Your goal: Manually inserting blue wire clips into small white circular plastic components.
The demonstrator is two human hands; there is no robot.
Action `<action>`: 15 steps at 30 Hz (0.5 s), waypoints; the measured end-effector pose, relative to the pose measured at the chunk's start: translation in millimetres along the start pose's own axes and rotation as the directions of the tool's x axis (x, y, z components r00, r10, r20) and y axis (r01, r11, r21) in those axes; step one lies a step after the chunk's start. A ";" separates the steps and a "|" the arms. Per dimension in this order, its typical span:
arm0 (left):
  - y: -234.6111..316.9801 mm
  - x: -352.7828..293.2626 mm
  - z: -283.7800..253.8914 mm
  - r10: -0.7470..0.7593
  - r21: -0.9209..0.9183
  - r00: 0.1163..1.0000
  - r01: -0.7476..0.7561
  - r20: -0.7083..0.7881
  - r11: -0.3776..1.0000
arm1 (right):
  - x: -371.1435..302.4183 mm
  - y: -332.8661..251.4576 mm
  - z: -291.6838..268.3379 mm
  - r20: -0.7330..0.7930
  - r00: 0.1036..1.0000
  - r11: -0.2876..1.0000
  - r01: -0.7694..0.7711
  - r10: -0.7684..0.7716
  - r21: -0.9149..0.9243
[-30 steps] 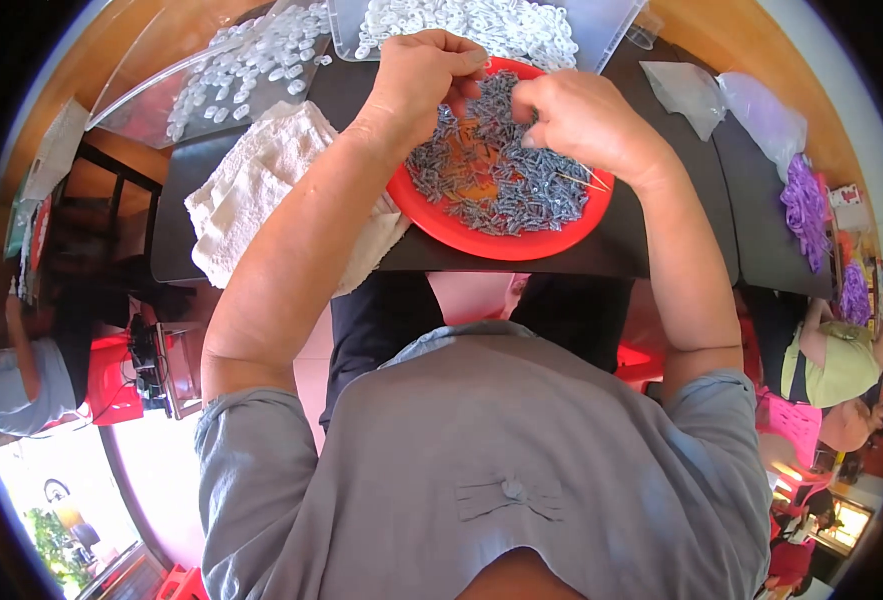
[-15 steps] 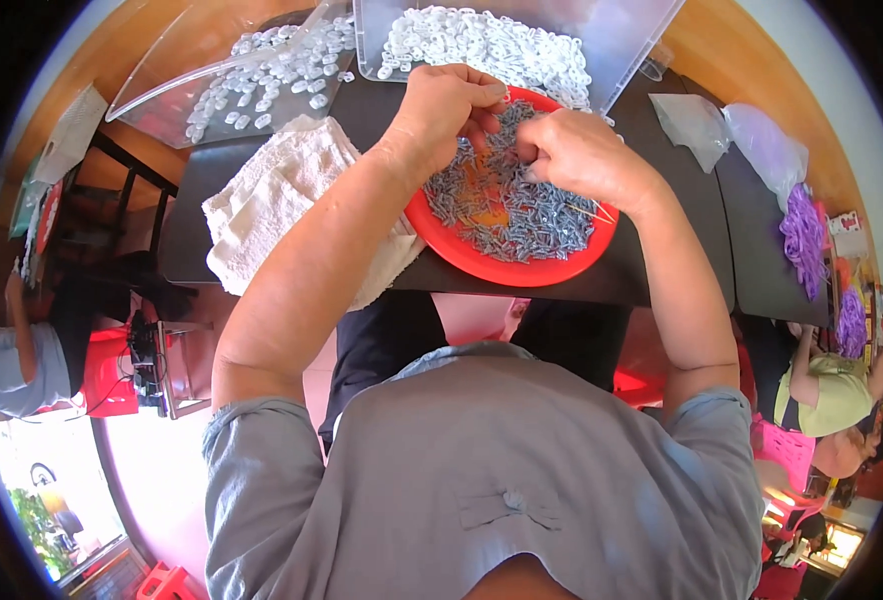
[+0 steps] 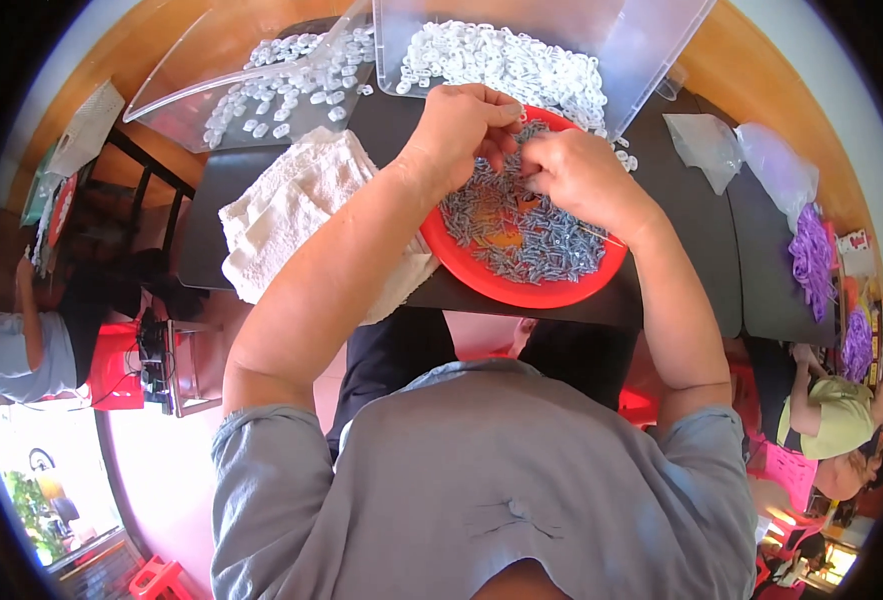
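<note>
A shallow red bowl (image 3: 521,296) on the dark table holds a heap of small slim grey metal pieces (image 3: 556,250) that look like screws. Over its far rim, my left hand (image 3: 469,128) pinches a small white plastic piece (image 3: 523,116) between thumb and finger. My right hand (image 3: 579,170) is closed low over the heap, close to the left one. Its fingertips point down and inward, and whatever they hold is hidden. Thin light sticks (image 3: 601,236) lie at the bowl's right side, under my right wrist.
Beyond the bowl, a clear plastic box (image 3: 651,60) holds many white plastic pieces (image 3: 506,65). Left of it, a clear bin (image 3: 186,85) has larger translucent ones. A white towel (image 3: 296,205) lies beside my left forearm. Plastic bags (image 3: 701,145) and purple strands (image 3: 809,262) sit right; people sit at both sides.
The whole view has shifted slightly, so the table sits lower and further right. Both hands stay at nearly the same place over the bowl, the left still pinching the white piece.
</note>
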State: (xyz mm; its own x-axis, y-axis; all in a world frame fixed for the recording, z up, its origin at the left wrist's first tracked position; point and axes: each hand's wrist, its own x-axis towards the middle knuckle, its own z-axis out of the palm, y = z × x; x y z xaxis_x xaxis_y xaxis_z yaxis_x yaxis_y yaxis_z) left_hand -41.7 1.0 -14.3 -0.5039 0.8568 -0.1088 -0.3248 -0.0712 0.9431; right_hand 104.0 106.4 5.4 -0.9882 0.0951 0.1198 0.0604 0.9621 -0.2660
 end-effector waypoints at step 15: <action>0.1 -6.5 6.6 0.030 -0.015 0.998 -0.029 0.060 0.999 | -2.2 23.2 -15.4 -0.281 0.936 0.826 -0.018 0.212 0.563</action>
State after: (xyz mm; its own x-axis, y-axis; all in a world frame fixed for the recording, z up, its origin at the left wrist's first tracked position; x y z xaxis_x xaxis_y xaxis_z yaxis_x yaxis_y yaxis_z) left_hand -33.2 -1.2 -11.4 -0.4647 0.8834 -0.0614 -0.3217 -0.1038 0.9411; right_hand 109.8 132.4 13.8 -0.8727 0.3650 0.3242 -0.0111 0.6491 -0.7606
